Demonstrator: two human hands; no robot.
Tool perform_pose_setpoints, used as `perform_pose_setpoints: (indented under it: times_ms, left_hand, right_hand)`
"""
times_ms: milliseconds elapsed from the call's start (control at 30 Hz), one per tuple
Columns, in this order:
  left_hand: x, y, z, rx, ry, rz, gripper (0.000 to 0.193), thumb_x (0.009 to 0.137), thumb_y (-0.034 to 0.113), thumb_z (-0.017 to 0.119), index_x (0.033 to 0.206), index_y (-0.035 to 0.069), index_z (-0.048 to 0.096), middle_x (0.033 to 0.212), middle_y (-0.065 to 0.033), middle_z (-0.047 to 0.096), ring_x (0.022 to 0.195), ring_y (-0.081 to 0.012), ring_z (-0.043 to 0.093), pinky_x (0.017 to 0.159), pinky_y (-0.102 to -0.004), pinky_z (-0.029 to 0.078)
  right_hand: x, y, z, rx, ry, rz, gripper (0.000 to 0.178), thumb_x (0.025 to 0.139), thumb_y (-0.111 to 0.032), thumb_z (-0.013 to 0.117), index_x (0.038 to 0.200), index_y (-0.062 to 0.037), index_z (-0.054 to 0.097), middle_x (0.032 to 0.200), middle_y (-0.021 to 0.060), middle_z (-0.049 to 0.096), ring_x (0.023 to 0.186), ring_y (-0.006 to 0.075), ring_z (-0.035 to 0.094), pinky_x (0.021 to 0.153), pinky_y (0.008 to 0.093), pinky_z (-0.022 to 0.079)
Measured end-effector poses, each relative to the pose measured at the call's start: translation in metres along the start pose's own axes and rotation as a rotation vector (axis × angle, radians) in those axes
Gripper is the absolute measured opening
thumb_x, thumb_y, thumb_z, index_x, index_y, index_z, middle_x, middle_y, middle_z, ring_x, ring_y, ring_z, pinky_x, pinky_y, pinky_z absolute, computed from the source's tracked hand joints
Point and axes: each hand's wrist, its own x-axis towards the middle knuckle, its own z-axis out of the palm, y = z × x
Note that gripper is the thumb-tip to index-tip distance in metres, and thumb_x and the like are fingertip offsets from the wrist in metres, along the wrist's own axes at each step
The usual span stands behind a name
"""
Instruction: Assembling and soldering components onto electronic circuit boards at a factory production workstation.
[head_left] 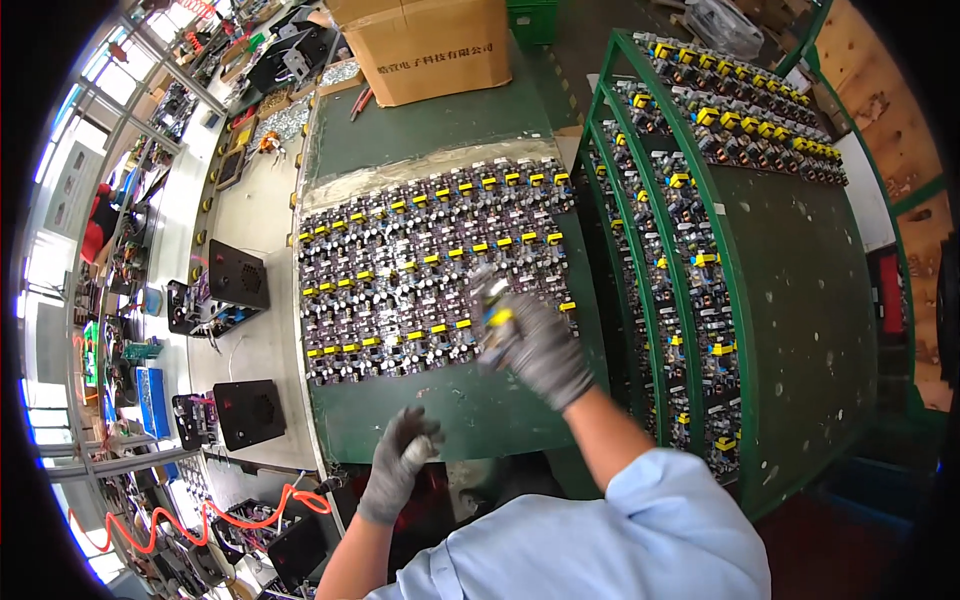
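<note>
My right hand [545, 350], in a grey glove, grips a circuit board [492, 300] with a yellow part on it. Motion blurs the board, which is tilted above the right part of a large array of circuit boards [400, 275]. Those boards lie side by side in rows on a green table [430, 410] and carry yellow blocks and silvery round parts. Near the table's front edge, my left hand [405, 462], also gloved, is held with its fingers loosely bent and apart. Nothing shows in it.
To the right stands a green rack [720, 240] with similar boards on its shelves. A cardboard box [430, 50] sits at the table's far end, near red-handled tools [361, 103]. On the left, a bench [270, 350] holds black housings [238, 275]. An orange coiled hose [205, 512] hangs lower left.
</note>
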Motion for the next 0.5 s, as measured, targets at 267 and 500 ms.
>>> perform_pose_setpoints:
  times_ms: [267, 500]
  left_hand:
    - [0.010, 0.000, 0.012, -0.399, -0.026, -0.277, 0.053, 0.087, 0.041, 0.073, 0.122, 0.008, 0.051, 0.094, -0.0116, 0.062, 0.076, -0.0235, 0.067, 0.055, -0.0303, 0.052]
    - [-0.042, -0.037, -0.029, -0.327, 0.214, -0.447, 0.039, 0.092, 0.029, 0.067, 0.120, 0.006, 0.053, 0.098, -0.0108, 0.064, 0.082, -0.0257, 0.068, 0.068, -0.0389, 0.059]
  right_hand:
    - [0.022, 0.022, 0.000, 0.036, 0.039, -0.076, 0.036, 0.089, -0.032, 0.073, 0.112, -0.0054, 0.065, 0.091, 0.0079, 0.069, 0.086, 0.0176, 0.065, 0.079, 0.0337, 0.054]
    - [0.193, 0.203, -0.097, -0.536, 0.450, 0.213, 0.032, 0.085, -0.019, 0.069, 0.116, -0.0107, 0.064, 0.119, 0.0180, 0.061, 0.108, 0.0347, 0.061, 0.092, 0.0437, 0.050]
